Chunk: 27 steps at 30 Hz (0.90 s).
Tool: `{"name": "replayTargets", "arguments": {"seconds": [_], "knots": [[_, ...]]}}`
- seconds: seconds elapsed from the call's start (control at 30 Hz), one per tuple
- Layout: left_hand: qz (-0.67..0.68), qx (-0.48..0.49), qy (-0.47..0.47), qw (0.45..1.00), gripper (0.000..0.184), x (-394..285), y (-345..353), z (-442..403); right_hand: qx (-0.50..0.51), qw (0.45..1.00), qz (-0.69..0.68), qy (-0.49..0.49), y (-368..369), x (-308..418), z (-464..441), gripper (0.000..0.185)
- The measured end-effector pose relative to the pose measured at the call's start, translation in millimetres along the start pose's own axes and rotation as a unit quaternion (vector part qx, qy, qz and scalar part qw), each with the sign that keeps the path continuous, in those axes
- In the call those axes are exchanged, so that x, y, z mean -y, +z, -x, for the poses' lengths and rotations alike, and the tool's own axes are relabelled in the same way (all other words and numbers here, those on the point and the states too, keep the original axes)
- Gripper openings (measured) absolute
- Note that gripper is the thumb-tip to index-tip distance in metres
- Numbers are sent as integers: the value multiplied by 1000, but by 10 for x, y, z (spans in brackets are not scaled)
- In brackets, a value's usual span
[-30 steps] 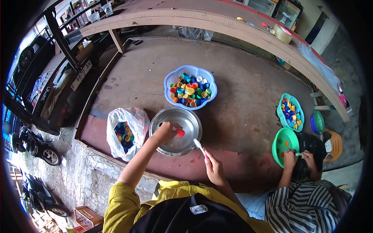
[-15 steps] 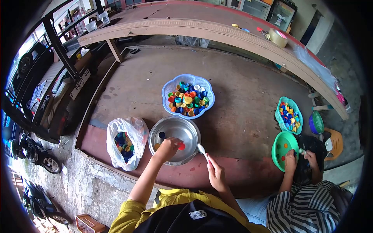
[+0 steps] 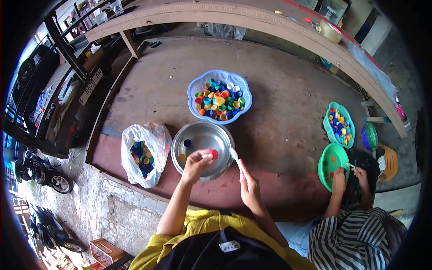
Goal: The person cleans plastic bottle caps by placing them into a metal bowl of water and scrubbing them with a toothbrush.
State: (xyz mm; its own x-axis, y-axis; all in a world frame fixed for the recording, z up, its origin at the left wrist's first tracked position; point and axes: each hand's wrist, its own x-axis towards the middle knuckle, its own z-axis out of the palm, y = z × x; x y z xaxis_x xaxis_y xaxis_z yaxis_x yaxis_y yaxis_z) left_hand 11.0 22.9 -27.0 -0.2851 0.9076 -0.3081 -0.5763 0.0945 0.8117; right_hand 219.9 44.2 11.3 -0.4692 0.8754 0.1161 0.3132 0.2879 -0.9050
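Note:
My left hand is closed on a red bottle cap, held over the near part of the metal bowl. A white toothbrush is gripped in my right hand, its head up by the bowl's right rim, apart from the cap. Inside the bowl are a dark blue cap and a yellow cap. Left of the bowl, a white plastic bag holds several coloured caps. Behind it is a blue scalloped basket heaped with caps.
At right, a co-worker's hands work over a green basin with caps in it, one holding a brush. A teal basket of caps stands beyond. A wooden rail crosses the far side of the brown tabletop.
My left hand has lifted the red cap from low in the bowl and brought it nearer the toothbrush. My right hand still grips the toothbrush. The view has shifted slightly.

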Motion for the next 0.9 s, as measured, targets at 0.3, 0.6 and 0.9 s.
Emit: {"name": "replayTargets", "arguments": {"seconds": [0.3,0.6,0.9], "knots": [[167,41,27,985,15,6,26,161,-32,995,38,-90,300,-198,-209,48],[130,21,44,990,13,103,26,137,30,991,37,-125,233,251,-366,51],[183,33,37,982,14,63,15,67,102,984,123,-77,245,177,-304,42]]}}
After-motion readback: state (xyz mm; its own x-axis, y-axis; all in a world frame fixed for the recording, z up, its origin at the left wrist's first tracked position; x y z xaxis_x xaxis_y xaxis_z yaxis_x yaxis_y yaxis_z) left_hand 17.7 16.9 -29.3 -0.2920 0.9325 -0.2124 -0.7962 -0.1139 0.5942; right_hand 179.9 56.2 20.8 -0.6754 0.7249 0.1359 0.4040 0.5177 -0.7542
